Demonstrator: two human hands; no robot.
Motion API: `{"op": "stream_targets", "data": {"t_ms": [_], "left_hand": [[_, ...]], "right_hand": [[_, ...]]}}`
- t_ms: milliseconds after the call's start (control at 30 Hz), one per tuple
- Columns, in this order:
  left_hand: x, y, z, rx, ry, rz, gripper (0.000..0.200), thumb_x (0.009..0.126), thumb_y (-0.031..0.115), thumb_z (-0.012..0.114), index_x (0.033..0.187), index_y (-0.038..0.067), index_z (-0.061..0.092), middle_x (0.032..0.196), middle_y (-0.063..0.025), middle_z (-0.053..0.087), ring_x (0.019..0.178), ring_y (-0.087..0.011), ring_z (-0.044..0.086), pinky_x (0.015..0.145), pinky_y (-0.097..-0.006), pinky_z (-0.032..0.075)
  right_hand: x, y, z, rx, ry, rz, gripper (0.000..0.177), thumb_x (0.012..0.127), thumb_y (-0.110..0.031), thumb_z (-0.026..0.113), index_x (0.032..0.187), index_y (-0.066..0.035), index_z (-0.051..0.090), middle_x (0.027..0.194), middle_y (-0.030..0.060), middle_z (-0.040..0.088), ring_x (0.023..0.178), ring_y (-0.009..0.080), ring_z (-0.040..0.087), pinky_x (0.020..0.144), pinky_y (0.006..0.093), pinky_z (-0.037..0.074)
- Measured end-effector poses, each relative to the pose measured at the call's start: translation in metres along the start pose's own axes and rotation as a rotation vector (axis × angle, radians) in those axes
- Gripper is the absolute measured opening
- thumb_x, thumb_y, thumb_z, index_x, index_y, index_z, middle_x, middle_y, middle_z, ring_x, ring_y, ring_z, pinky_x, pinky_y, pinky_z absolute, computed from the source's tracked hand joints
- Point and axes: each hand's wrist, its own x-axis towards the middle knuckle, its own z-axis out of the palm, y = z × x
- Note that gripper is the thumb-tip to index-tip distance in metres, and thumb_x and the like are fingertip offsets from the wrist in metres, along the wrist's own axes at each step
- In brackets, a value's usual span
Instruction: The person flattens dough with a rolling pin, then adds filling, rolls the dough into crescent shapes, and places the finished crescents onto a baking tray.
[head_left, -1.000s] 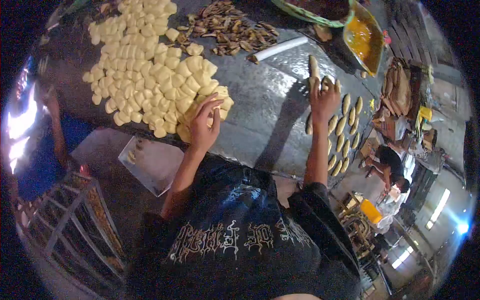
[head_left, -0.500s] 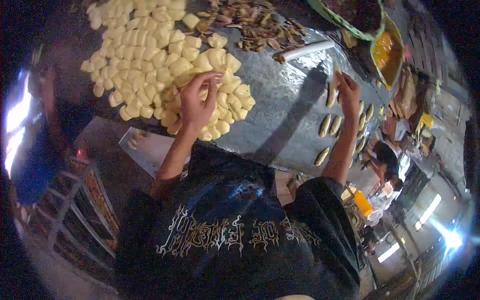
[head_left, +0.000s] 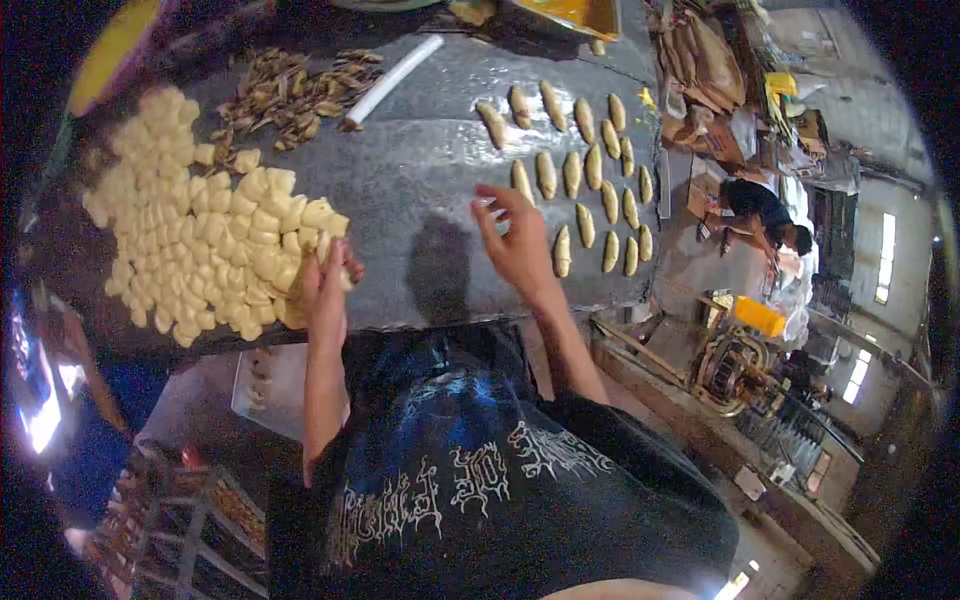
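At the near right edge of a big cluster of pale dough pieces (head_left: 215,225), my left hand (head_left: 326,288) is closed around a piece of dough (head_left: 323,246), partly hidden by the fingers. My right hand (head_left: 520,248) hovers over the dark table (head_left: 430,165) with thumb and fingers apart and nothing visible in it. Just right of it lie several slim, spindle-shaped dough rolls (head_left: 572,174) in rough rows. The one nearest my right fingertips is a roll (head_left: 523,183) beside the hand.
Behind the dough lies a heap of brown, peel-like strips (head_left: 290,95), with a white rod (head_left: 395,80) beside it. A tray of orange liquid (head_left: 575,14) sits at the far edge. Another person (head_left: 757,215) crouches on the right; a metal rack (head_left: 185,525) stands lower left.
My left hand has closed on a dough piece at the cluster's edge. My right hand has come away from the rolls, its fingers now apart. The whole view has turned and shifted.
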Motion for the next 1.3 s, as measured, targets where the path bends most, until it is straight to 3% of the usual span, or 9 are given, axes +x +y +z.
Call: {"op": "stream_targets", "data": {"t_ms": [133,267,433,533,633,767,967,1167,1300], "left_hand": [[-0.049,-0.029,0.000,-0.221,0.170,-0.007,0.034,0.103,0.032,0.054,0.119,0.002,0.059,0.093,-0.0056,0.061,0.079,-0.0167,0.060,0.073,-0.0326,0.051],[-0.100,-0.080,0.008,-0.348,0.298,0.041,0.036,0.103,0.030,0.052,0.125,0.001,0.053,0.099,-0.0103,0.063,0.086,-0.0207,0.064,0.078,-0.0335,0.052],[-0.172,-0.140,0.028,-0.103,0.437,0.136,0.038,0.106,0.027,0.046,0.131,-0.002,0.048,0.115,-0.0163,0.065,0.101,-0.0234,0.066,0.087,-0.0323,0.051],[-0.203,-0.173,0.033,-0.128,0.463,0.267,0.034,0.105,0.020,0.051,0.127,-0.005,0.049,0.116,-0.0171,0.066,0.101,-0.0220,0.066,0.087,-0.0317,0.052],[-0.217,-0.223,0.020,-0.299,0.622,0.226,0.028,0.101,0.012,0.057,0.123,-0.004,0.053,0.113,-0.0159,0.067,0.098,-0.0219,0.068,0.083,-0.0323,0.056],[-0.234,-0.269,-0.010,-0.282,0.782,0.132,0.030,0.097,0.014,0.065,0.118,-0.004,0.056,0.104,-0.0122,0.069,0.092,-0.0182,0.069,0.079,-0.0300,0.056],[-0.251,-0.308,-0.073,-0.011,1.026,0.045,0.029,0.094,0.020,0.069,0.113,-0.001,0.061,0.091,-0.0079,0.070,0.084,-0.0142,0.067,0.076,-0.0314,0.053],[-0.220,-0.396,-0.179,0.138,1.107,-0.014,0.031,0.093,0.026,0.067,0.113,0.003,0.063,0.089,-0.0130,0.071,0.085,-0.0215,0.070,0.074,-0.0366,0.053],[-0.182,-0.463,-0.258,0.181,0.970,-0.071,0.034,0.091,0.027,0.068,0.113,0.002,0.063,0.092,-0.0191,0.071,0.087,-0.0321,0.070,0.075,-0.0413,0.053]], "right_hand": [[0.019,0.062,-0.034,-0.416,0.124,-0.068,0.035,0.090,-0.020,0.067,0.116,0.003,0.058,0.109,0.0256,0.060,0.099,0.0421,0.059,0.086,0.0500,0.049],[0.033,0.123,-0.009,-0.672,0.139,-0.408,0.034,0.089,-0.029,0.068,0.099,0.002,0.059,0.102,0.0220,0.057,0.088,0.0445,0.060,0.077,0.0525,0.050],[0.035,0.126,-0.019,-0.360,-0.028,-0.240,0.032,0.090,-0.025,0.066,0.108,0.001,0.063,0.094,0.0253,0.069,0.088,0.0378,0.069,0.077,0.0453,0.054],[0.035,0.128,-0.033,-0.118,-0.259,0.148,0.062,0.086,-0.040,0.075,0.123,0.006,0.058,0.093,0.0193,0.072,0.086,0.0259,0.071,0.076,0.0361,0.056],[0.018,0.141,-0.018,0.449,-0.428,0.303,0.043,0.093,-0.032,0.068,0.117,0.004,0.064,0.097,0.0090,0.068,0.086,0.0161,0.063,0.078,0.0305,0.051],[-0.048,0.037,0.011,0.421,-0.832,0.072,0.036,0.095,-0.023,0.066,0.121,0.002,0.061,0.101,0.0086,0.068,0.092,0.0166,0.064,0.085,0.0303,0.052],[-0.217,-0.005,0.143,0.394,-1.319,0.177,0.031,0.094,-0.018,0.069,0.118,-0.001,0.063,0.103,0.0073,0.069,0.091,0.0146,0.064,0.084,0.0288,0.052],[-0.329,0.043,0.315,0.147,-1.320,0.196,0.037,0.097,-0.032,0.065,0.118,-0.001,0.063,0.095,0.0101,0.070,0.086,0.0151,0.065,0.078,0.0305,0.054],[-0.383,0.108,0.424,-0.041,-1.029,0.008,0.039,0.099,-0.037,0.058,0.116,-0.002,0.063,0.095,0.0153,0.071,0.084,0.0285,0.069,0.076,0.0411,0.055]]}}
